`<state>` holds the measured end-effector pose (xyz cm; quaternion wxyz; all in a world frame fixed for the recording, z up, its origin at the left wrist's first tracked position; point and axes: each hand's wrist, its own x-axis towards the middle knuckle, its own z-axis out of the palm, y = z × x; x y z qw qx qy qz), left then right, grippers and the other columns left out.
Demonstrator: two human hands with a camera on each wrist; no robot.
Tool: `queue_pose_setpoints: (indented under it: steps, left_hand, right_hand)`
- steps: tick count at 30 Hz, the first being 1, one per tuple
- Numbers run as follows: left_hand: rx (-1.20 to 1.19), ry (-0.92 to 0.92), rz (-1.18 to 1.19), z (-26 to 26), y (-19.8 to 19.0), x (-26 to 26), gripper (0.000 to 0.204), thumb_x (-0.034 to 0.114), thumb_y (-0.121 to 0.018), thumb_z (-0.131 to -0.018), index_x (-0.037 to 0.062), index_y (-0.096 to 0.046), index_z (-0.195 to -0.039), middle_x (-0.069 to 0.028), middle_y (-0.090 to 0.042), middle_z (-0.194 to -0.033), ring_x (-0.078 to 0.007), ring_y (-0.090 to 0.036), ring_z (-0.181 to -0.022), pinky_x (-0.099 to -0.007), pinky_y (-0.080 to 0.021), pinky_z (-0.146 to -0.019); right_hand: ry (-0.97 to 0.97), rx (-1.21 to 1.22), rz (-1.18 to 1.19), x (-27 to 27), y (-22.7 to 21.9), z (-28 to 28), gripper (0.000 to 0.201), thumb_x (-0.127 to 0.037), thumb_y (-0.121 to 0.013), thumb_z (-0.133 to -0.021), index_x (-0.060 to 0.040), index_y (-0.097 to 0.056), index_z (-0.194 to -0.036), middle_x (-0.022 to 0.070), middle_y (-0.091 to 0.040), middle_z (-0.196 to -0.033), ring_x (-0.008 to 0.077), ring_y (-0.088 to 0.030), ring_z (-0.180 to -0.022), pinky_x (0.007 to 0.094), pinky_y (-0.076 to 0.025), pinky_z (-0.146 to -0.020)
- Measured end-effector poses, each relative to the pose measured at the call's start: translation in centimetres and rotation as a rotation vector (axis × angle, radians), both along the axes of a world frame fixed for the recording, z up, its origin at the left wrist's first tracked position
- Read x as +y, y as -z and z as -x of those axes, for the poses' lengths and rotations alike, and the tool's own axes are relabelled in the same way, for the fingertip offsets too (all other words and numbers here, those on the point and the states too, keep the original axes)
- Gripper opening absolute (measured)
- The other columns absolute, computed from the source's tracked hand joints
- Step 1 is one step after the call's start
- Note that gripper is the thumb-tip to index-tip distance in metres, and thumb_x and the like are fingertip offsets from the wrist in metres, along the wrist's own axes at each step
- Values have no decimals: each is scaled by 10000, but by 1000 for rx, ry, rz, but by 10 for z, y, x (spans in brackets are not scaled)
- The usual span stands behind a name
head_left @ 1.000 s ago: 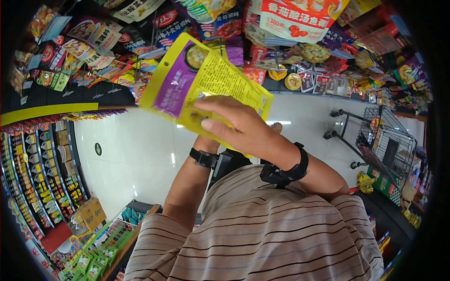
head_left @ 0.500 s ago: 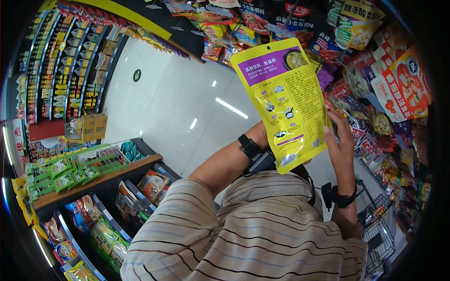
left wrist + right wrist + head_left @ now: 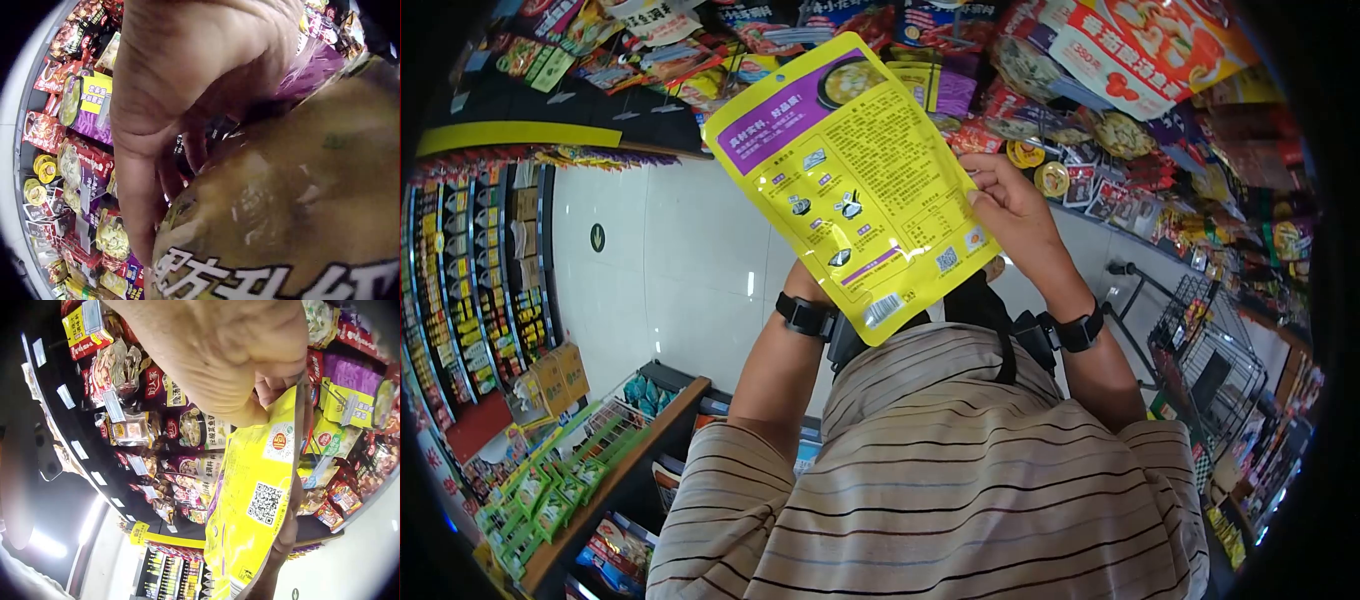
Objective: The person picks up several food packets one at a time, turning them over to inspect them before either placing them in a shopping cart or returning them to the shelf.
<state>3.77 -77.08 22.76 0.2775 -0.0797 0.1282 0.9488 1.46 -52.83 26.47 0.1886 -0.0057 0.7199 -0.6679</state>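
A yellow and purple seasoning pouch (image 3: 850, 190) is held up before the chest, its printed back towards the head view, with cooking pictures, small text and a barcode. My right hand (image 3: 1025, 220) pinches its right edge, thumb on the printed side. Behind the pouch, my left hand (image 3: 200, 75) holds it from the other side and is mostly hidden in the head view. The left wrist view shows its fingers bent along the edge of the pouch's brown front (image 3: 294, 187), which bears white lettering. QR codes (image 3: 265, 503) show near the right thumb in the right wrist view.
Hanging packets, among them a large red and white packet (image 3: 1125, 60), fill the rack ahead. A shopping cart (image 3: 1215, 335) stands at the right. To the left are a shelf of bottles (image 3: 480, 290), cardboard boxes (image 3: 555, 380) and a green display basket (image 3: 570, 465).
The right hand has gone from across the pouch's printed side to its right edge. The pouch now faces the head view more squarely. The head view swung left, then back.
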Motion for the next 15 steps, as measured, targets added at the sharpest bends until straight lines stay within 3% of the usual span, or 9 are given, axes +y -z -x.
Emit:
queue_pose_setpoints:
  steps: [10, 15]
  left_hand:
    - [-36, 64, 36, -5, 3, -3, 639, 488, -435, -1011, 77, -343, -1492, -194, -456, -1468, -326, -545, -1268, -491, -508, -999]
    - [-22, 121, 38, 0, -25, 11, 606, 440, -497, -1000, 60, -386, -1459, -187, -506, -1423, -314, -580, -1223, -470, -532, -969]
  right_hand:
    - [76, 3, 97, 8, -6, -16, 325, -8, -517, -945, -47, -538, -1267, 10, -593, -927, 49, -569, -831, 216, -471, -756]
    - [110, -2, 98, 22, -7, -19, 303, -16, -518, -966, -49, -542, -1267, -26, -566, -931, 21, -545, -842, 194, -460, -778]
